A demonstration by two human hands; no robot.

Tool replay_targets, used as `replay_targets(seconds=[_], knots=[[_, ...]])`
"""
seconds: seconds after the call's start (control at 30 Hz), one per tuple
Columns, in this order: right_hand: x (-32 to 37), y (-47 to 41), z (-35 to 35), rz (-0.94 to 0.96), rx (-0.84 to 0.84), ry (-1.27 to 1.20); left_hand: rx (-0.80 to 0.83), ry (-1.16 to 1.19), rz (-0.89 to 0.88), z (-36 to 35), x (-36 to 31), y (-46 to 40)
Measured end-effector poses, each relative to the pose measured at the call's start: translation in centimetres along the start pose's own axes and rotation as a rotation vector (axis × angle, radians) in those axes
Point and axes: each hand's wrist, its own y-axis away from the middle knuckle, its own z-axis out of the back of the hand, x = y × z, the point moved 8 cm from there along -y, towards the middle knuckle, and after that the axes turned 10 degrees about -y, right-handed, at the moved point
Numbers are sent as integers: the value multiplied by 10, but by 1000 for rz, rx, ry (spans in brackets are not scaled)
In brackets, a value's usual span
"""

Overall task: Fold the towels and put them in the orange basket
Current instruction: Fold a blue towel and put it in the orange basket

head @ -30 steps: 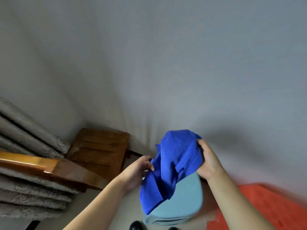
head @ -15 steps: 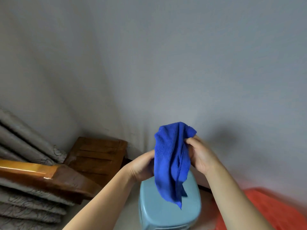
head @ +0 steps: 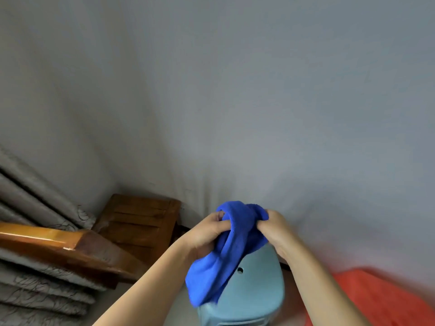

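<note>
One blue-grey stool (head: 254,285), grey wall (head: 235,90)

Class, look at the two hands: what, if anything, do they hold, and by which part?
Both hands, left and right, grip the blue towel at its bunched upper part; the rest hangs down over the light blue stool.

Both forearms are bare up to the lower frame edge, with no sleeves in view. The left hand (head: 207,234) and right hand (head: 274,228) wear no gloves. The fingers (head: 217,225) show no rings.
</note>
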Motion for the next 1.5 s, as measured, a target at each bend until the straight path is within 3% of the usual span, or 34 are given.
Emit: replay_targets(seconds=[0.17, 0.4, 0.53, 0.63, 0.77, 0.87, 1.03, 1.27, 1.4, 1.5], knots=[[3, -4, 55, 49, -256, -180, -156, 331, 7, 33, 1, 9], [17, -17, 90, 187, -380, -33, -398, 545, 292, 75, 38, 5], [29, -32, 104, 197, -373, 12, -505, 518, 541, 84, 66, 15], [43, -37, 117, 219, -355, 125, -471, 420, 654, 82, 83, 25], [52, -43, 129, 227, -366, 371, -478, 325, 690, 90, 82, 34], [42, -50, 131, 164, -386, 535, -529, 343, 558, 101, 57, 24], [6, -63, 150, -31, -455, 583, -695, 152, 52, 119, -18, 11], [-26, -57, 162, -71, -705, 55, -876, -471, -180, 109, -78, 31], [-43, -67, 150, -179, -562, -439, -1024, -681, -259, 107, -99, 44], [-36, -63, 135, -229, -390, -541, -1066, -656, -275, 113, -105, 48]])
